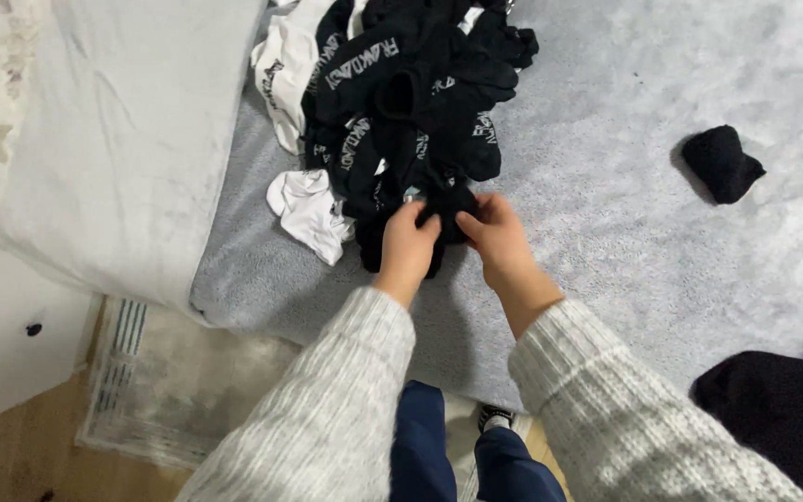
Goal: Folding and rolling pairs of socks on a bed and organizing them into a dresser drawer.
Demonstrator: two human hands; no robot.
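A pile of black socks with pale lettering (415, 98) lies on a grey fleece blanket (606, 232), with a few white socks (309, 212) at its left side. My left hand (406, 249) and my right hand (497, 237) meet at the pile's near edge, both pinching one black sock (448, 203) between the fingertips. Grey knitted sleeves cover both my forearms. The part of the sock under my fingers is hidden.
A rolled black sock bundle (721, 163) rests alone on the blanket at the right. A dark garment (783, 400) lies at the lower right. A white pillow or duvet (113, 139) fills the left. Below are a striped rug (155, 390), wooden floor and my blue-trousered legs.
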